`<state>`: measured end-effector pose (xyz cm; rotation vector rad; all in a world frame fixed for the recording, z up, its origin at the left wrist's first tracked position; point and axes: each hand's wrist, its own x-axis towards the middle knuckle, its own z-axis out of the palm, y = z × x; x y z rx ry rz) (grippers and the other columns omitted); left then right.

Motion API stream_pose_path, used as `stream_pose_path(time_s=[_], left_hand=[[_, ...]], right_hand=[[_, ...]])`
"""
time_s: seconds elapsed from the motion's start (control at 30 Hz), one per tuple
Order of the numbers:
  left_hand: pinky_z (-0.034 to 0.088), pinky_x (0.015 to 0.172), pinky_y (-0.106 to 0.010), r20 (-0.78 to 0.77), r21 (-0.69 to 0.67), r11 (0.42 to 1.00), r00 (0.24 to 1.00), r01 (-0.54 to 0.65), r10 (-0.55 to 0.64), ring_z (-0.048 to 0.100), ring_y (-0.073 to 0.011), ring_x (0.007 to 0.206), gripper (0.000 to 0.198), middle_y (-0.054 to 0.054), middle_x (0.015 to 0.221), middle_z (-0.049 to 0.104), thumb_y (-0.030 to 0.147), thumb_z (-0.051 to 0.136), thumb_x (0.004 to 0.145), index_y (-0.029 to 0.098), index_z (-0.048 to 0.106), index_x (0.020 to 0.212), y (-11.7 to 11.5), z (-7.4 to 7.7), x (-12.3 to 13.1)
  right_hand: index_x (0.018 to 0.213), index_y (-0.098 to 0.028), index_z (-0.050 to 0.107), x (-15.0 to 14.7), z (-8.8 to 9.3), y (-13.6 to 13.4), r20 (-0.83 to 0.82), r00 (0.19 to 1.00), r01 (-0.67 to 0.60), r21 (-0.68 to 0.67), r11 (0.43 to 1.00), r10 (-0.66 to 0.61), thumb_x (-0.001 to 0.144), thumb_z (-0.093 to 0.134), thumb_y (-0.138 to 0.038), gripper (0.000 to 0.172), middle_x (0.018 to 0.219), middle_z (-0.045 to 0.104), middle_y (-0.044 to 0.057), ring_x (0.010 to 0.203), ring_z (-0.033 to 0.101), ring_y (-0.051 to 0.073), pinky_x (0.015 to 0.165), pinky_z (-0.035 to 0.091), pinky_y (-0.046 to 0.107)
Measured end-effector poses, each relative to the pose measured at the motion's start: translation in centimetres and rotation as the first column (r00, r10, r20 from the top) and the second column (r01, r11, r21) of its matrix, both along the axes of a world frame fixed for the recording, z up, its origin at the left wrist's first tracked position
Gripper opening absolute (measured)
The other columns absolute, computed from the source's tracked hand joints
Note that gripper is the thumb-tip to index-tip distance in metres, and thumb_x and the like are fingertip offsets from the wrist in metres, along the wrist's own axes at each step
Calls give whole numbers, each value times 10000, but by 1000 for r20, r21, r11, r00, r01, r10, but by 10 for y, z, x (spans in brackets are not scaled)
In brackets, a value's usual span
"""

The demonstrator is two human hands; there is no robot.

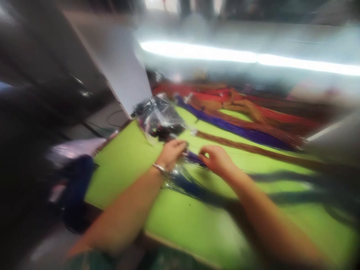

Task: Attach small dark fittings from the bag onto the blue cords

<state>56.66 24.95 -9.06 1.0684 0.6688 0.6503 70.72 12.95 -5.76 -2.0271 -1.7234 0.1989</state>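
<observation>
My left hand (pixel 172 152), with a bracelet at the wrist, has its fingers pressed together at the end of a thin bundle of violet-blue wires (pixel 194 158). Close to its right, my right hand (pixel 215 159) has thumb and forefinger curled into a pinch over the same wires; what sits between the tips is too small to tell. Under and below the hands lies a dark blue wire bundle (pixel 191 186), its left ends shiny. Just beyond my left hand is a clear plastic bag (pixel 161 114) with small dark parts in it.
The bench top (pixel 118 168) is bright green. Behind lie a brown wire bundle (pixel 233 141), a purple one (pixel 225 125), and orange and red ones (pixel 270 112). A white panel (pixel 123 71) stands at the back left, and a lamp tube (pixel 197 50) glows above.
</observation>
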Motion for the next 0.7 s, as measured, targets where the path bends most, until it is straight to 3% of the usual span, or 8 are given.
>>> stream_pose_path(time_s=[0.13, 0.27, 0.43, 0.53, 0.7], left_hand=[[406, 450, -162, 12, -66, 998, 1000, -13, 14, 578, -92, 589, 275, -48, 736, 635, 240, 755, 634, 105, 664, 855, -5, 7, 1], [478, 562, -189, 55, -131, 991, 998, -4, 11, 588, -93, 619, 203, -38, 713, 626, 190, 742, 651, 98, 656, 810, -10, 12, 1], [457, 555, -165, 148, -214, 976, 989, 34, -2, 550, -68, 570, 151, -21, 657, 598, 170, 698, 702, 90, 643, 818, -17, 15, 1], [451, 560, -154, 185, -258, 963, 983, 72, -24, 546, -63, 578, 163, -29, 676, 600, 155, 687, 712, 86, 635, 851, -17, 15, 0], [378, 444, -157, 163, -235, 967, 985, 94, -56, 539, -80, 565, 238, -56, 740, 613, 211, 686, 720, 100, 625, 922, -13, 8, 0]], right_hand=[[768, -214, 664, -4, 0, 0, 74, 996, 56, -61, 997, -52, 798, 543, -236, 126, 763, 678, 21, 697, 573, 144, 617, 351, 235], [796, -207, 669, -20, -4, 5, 112, 991, 88, -125, 988, -75, 819, 517, -274, 168, 757, 683, 47, 661, 576, 160, 578, 340, 244], [857, -182, 685, -42, -14, 14, -185, 981, 56, -43, 997, -63, 805, 493, -156, 200, 811, 701, 55, 679, 590, 145, 604, 371, 220], [737, -156, 683, -42, -22, 15, -330, 939, 110, 26, 994, -95, 822, 488, -181, 215, 689, 680, 35, 594, 549, 119, 566, 357, 208], [646, -160, 665, -23, -20, 8, -325, 937, 178, 117, 977, -132, 767, 563, -221, 170, 585, 623, -3, 536, 494, 97, 544, 332, 205]])
